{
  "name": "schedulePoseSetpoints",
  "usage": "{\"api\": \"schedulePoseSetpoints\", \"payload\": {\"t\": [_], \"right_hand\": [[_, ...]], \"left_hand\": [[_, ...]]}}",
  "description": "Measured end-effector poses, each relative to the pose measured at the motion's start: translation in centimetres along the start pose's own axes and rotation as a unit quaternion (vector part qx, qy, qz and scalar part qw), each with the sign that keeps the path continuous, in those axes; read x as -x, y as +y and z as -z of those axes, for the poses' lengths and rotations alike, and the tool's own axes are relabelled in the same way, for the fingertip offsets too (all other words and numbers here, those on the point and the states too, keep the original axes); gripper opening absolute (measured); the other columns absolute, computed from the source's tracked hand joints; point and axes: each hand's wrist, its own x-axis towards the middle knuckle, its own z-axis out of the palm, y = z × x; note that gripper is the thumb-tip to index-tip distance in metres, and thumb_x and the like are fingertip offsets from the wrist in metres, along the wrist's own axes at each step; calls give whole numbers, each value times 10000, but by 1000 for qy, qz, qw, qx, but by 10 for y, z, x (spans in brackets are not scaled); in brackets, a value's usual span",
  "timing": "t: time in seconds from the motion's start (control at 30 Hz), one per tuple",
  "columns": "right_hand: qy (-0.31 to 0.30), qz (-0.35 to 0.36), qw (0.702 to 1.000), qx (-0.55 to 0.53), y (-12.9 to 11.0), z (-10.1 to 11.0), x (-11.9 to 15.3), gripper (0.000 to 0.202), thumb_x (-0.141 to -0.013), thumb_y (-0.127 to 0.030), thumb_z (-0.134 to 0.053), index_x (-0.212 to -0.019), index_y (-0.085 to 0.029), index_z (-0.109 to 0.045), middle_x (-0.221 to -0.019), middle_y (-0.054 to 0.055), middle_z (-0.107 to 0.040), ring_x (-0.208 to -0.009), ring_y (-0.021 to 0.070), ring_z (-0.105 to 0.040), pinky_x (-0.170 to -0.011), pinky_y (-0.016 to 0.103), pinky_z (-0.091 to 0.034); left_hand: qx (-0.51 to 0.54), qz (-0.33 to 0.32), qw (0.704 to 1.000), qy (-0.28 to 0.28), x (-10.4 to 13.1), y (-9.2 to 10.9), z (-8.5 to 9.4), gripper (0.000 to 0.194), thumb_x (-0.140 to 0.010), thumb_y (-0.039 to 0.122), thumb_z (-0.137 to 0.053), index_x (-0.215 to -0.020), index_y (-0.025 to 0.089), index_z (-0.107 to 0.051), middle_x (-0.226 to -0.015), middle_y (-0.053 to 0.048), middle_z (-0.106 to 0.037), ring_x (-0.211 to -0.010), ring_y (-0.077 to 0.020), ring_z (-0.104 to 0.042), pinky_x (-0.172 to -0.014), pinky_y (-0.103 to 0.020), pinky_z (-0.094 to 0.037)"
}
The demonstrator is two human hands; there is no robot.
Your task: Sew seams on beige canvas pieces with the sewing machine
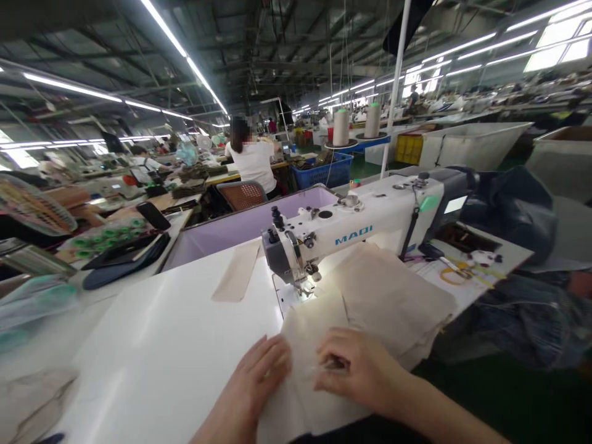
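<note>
Glossy white tabletop [152,333] supports pale beige flat fabric [317,320] beneath both hands: left hand [259,376] extends fingers along its edge; right hand [356,365] curls, grip unclear. Uneven pulling could skew it near the white metal sewing machine [365,216] ahead.

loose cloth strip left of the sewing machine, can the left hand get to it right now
Probably yes: the left hand lies nearer the camera than the strip, with only tabletop showing between them, though it would have to leave the pale cloth.
</note>
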Motion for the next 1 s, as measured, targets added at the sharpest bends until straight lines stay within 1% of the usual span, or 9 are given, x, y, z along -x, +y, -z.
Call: {"api": "schedulePoseSetpoints", "payload": {"t": [0.1,0.2,0.37,0.47,0.57,0.7,0.77,0.87,1.0], "right_hand": [[-43,93,994,27,19,12,3,576,-664,-606,-852,-1049,-194,-730,-1376,126,-624,-1146,279,-631,-980,321,-464],[-151,159,972,81,31,19,6,753,-644,-624,-856,-1237,-203,-666,-1475,131,-547,-1292,316,-545,-1055,357,-436],[-225,185,944,152,23,28,9,611,-773,-269,-799,-1340,-182,-589,-1394,128,-614,-1293,284,-539,-939,312,-490],[-198,137,969,61,14,32,2,390,-763,-133,-685,-1146,-203,-708,-1197,75,-722,-1101,230,-651,-905,275,-483],[-91,-23,995,-44,16,22,-14,188,-795,-166,-592,-896,-206,-745,-866,15,-751,-778,176,-674,-729,249,-481],[104,-240,960,-99,30,-9,-37,419,-780,-250,-642,-1191,-172,-618,-686,-31,-666,-621,170,-599,-631,268,-445],[167,-254,945,-123,36,-21,-40,508,-784,-318,-658,-1250,-164,-525,-647,-62,-606,-601,167,-575,-631,275,-446],[203,-198,943,-174,39,-26,-34,378,-802,-334,-615,-1129,-194,-486,-657,-68,-570,-622,161,-587,-652,270,-467],[113,-131,975,-140,34,-21,-26,58,-792,-250,-575,-815,-217,-534,-701,-12,-630,-667,160,-618,-656,262,-456]], "left_hand": [[-49,19,997,-48,24,-2,13,850,-695,78,-586,-1515,237,-424,-1571,-104,-444,-1486,-352,-332,-1217,-592,-269],[-64,-14,996,-65,36,-4,15,927,-659,-29,-502,-1535,253,-398,-1532,-69,-502,-1465,-296,-385,-1209,-526,-324],[61,77,995,-27,36,-13,13,537,-855,69,-503,-1328,282,-641,-1340,-53,-679,-1220,-211,-649,-1055,-307,-521],[170,204,964,-23,24,-13,18,301,-974,281,-475,-1100,300,-747,-1143,-33,-761,-1048,-208,-720,-959,-291,-567],[193,350,917,0,6,-10,22,386,-989,440,-415,-858,256,-728,-903,-31,-768,-866,-225,-726,-805,-290,-587],[127,461,877,33,-8,-12,16,419,-917,536,-406,-701,243,-613,-783,-46,-720,-809,-262,-699,-752,-315,-554],[122,485,866,23,-8,-16,13,381,-893,532,-402,-765,251,-625,-834,-45,-735,-859,-269,-703,-775,-311,-540],[138,507,851,7,-4,-19,12,385,-899,539,-372,-866,257,-632,-893,-36,-748,-907,-265,-704,-802,-302,-527],[148,533,833,7,1,-12,13,430,-910,592,-359,-855,256,-621,-796,-22,-734,-824,-265,-697,-761,-310,-521]]}}
